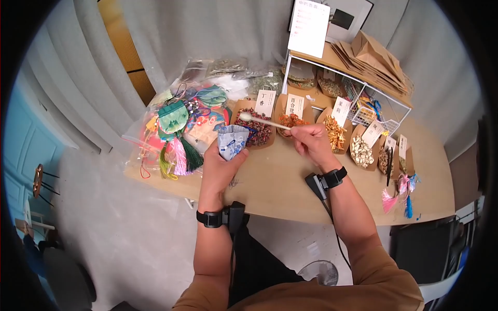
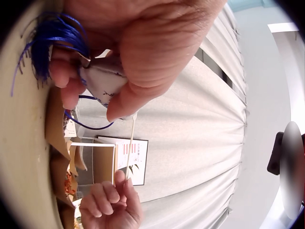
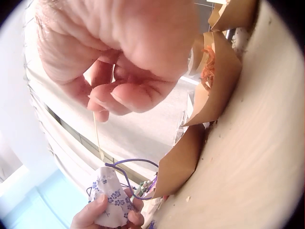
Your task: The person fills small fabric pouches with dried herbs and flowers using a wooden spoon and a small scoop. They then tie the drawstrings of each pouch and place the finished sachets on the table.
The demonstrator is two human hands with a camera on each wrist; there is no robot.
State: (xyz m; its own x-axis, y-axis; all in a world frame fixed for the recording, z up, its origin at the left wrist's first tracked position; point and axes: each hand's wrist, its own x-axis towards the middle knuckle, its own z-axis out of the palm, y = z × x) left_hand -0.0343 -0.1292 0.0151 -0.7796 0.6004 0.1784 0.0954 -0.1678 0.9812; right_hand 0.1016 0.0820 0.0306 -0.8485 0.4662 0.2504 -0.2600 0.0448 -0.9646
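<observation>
My left hand (image 1: 220,168) grips a small white sachet pouch (image 1: 232,141) with blue flowers, its mouth upward. In the left wrist view a blue tassel (image 2: 47,43) hangs at its lower end, and a blue cord (image 3: 136,161) loops from its top in the right wrist view. My right hand (image 1: 311,142) pinches the handle end of a slim pale spoon (image 1: 267,123) between thumb and fingers. The spoon's bowl points left, close by the pouch mouth, and overlaps a paper tray of dried red buds (image 1: 259,136) in the head view.
Paper trays of dried orange petals (image 1: 337,136) and white pieces (image 1: 361,150) with label cards curve along the table (image 1: 280,181) to the right. Embroidered pouches with tassels (image 1: 176,122) lie on plastic at the left. Behind stands a white wire rack (image 1: 363,83) with paper bags (image 1: 373,59).
</observation>
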